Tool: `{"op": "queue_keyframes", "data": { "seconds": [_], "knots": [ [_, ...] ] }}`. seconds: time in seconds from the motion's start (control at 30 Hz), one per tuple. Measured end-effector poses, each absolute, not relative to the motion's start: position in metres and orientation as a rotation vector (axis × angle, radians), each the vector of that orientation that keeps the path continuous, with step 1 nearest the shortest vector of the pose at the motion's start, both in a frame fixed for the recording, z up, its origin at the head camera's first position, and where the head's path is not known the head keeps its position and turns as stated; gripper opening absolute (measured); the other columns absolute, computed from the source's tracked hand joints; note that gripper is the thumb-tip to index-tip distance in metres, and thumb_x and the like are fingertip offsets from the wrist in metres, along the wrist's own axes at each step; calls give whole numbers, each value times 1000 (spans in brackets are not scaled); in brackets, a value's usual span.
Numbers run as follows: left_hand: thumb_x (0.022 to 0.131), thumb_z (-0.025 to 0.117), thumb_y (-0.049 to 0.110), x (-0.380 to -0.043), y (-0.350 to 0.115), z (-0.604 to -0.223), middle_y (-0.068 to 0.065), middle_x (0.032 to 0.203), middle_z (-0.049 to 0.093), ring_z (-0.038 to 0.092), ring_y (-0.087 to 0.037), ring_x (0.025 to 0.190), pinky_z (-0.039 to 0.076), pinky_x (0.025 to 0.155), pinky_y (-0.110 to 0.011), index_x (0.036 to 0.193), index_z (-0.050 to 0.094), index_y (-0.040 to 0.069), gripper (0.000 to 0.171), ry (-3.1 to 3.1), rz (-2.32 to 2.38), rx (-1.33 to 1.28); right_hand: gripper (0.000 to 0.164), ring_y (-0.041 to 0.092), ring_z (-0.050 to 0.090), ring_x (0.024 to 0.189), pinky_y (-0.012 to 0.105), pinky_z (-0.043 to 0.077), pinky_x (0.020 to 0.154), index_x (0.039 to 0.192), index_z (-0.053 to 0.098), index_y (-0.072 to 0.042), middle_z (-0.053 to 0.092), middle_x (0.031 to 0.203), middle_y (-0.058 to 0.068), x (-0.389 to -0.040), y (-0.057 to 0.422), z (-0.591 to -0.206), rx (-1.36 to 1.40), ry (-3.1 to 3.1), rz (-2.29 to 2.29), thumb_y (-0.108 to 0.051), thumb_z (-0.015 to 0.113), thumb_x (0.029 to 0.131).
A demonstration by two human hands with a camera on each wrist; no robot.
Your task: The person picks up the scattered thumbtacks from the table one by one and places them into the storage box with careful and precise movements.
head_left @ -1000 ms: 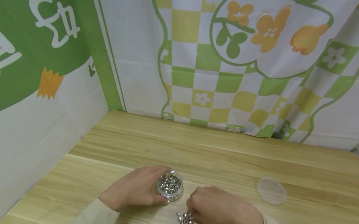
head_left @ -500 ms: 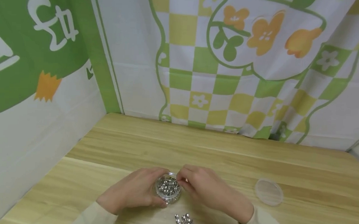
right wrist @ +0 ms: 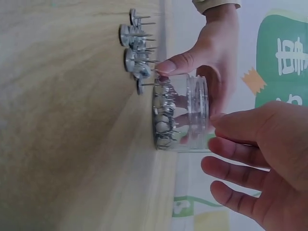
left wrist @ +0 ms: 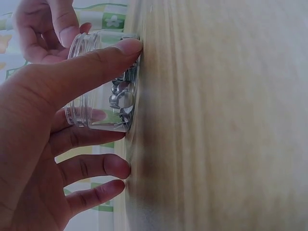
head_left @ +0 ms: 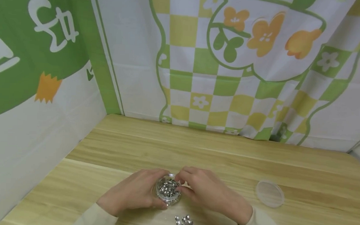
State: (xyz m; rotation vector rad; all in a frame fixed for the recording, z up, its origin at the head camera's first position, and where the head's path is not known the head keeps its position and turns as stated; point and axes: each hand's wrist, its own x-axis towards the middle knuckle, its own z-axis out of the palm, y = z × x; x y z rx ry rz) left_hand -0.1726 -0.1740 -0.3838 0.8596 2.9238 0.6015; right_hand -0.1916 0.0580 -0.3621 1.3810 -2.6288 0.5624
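A clear round jar (head_left: 168,199) of silver thumbtacks (head_left: 168,187) stands uncapped on the table. My left hand (head_left: 137,190) grips its side, with the thumb in front and the fingers behind. At the mouth of the jar is my right hand (head_left: 205,191), its thumb and index fingertips slightly apart at the rim in the right wrist view. No tack shows between those fingertips. Several loose thumbtacks (head_left: 185,224) lie in front of the jar; the right wrist view shows most of these tacks (right wrist: 137,43) resting on their heads, pins up.
A clear round lid (head_left: 270,194) lies flat on the wooden table (head_left: 131,140), right of my right hand. Printed cloth (head_left: 181,82) hangs behind the table, and another green and white cloth (head_left: 48,127) lines its left side.
My right hand has moved up from the loose tacks to the mouth of the jar, its fingertips now further over the opening. The left hand keeps its grip on the jar.
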Motion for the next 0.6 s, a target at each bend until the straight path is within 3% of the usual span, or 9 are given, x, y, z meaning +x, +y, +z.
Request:
{"op": "queue_keyframes", "data": {
  "seconds": [0.27, 0.6],
  "knots": [
    [66, 82, 48, -171, -174, -385, 6, 121, 67, 65, -13, 106, 54, 95, -38, 130, 56, 16, 76, 2933, 598, 850, 3, -2, 58, 73, 11, 47, 64, 90, 68, -18, 67, 88, -11, -190, 71, -346, 1493, -2579, 497, -18, 70, 87],
    [66, 82, 48, -172, -173, -384, 4, 126, 66, 64, -17, 113, 52, 100, -41, 131, 56, 16, 78, 2928, 587, 849, 8, -5, 51, 68, 7, 42, 63, 83, 66, -21, 61, 79, -16, -184, 83, -337, 1624, -2684, 414, -13, 69, 85]
  ]
}}
